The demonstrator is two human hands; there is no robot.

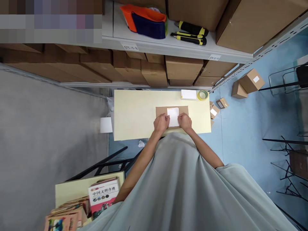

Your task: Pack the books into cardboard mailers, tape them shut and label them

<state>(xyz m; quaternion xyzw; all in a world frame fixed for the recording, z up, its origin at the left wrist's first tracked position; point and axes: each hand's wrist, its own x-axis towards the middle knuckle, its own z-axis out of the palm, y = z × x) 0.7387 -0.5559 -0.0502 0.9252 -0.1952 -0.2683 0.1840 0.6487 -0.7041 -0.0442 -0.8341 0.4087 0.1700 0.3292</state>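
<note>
A flat brown cardboard package (161, 110) lies on the pale yellow table in front of me. Over its middle is a white label (173, 117), blank apart from a small faint mark at its upper left corner. My left hand (161, 123) is closed, pinching the label's left edge. At the opposite edge, my right hand (184, 122) is closed in a similar pinch. Both hands rest low over the package, and the fingertips are partly hidden. Whether the label touches the cardboard all over, I cannot tell.
On the table (134, 112) are a white box (188, 94) and a roll of tape (202, 95). Shelves behind hold cardboard boxes (184, 69) and box cutters (190, 38). Small parcels (221, 103) lie on the floor at right. Books (103, 195) are stacked at lower left.
</note>
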